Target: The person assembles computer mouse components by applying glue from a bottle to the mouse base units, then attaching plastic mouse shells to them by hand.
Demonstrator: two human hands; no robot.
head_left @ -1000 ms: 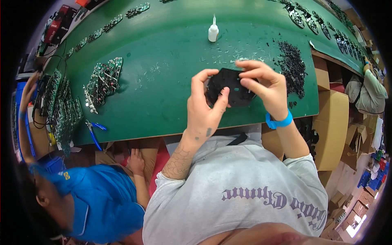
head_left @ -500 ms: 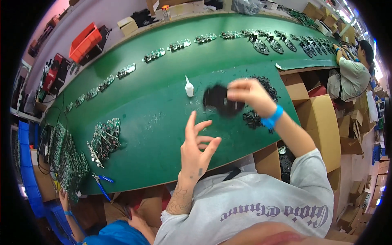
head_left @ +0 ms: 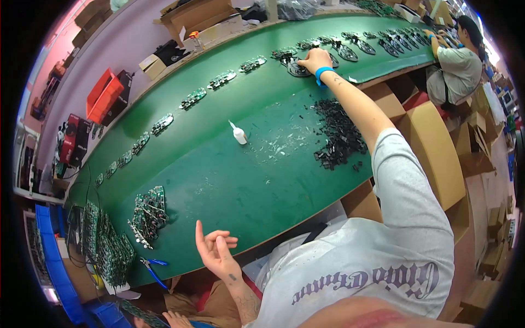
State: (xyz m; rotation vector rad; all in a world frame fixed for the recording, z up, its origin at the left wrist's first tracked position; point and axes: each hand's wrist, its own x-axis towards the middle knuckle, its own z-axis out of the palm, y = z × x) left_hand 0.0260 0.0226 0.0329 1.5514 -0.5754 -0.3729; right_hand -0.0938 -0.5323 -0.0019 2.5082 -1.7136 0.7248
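Far across the green table, my right hand, with a blue band at its wrist, pinches the edge of a black plastic housing. That housing lies in front of a circuit board in the long row. Over the table's near edge hovers my left hand, empty, its index finger stretched out and the others loosely bent. A white squeeze bottle with a thin nozzle stands mid-table, and a heap of small black pieces lies to its right.
More black housings line the row rightward, where a co-worker sits. At left are stacked circuit boards, blue pliers and a red bin. Cardboard boxes stand beside the table's right edge. Another person's hand shows at the bottom.
My right hand has carried the black housing from above mid-table to the far row. My left hand has drawn back toward the near edge. The whole view has shifted.
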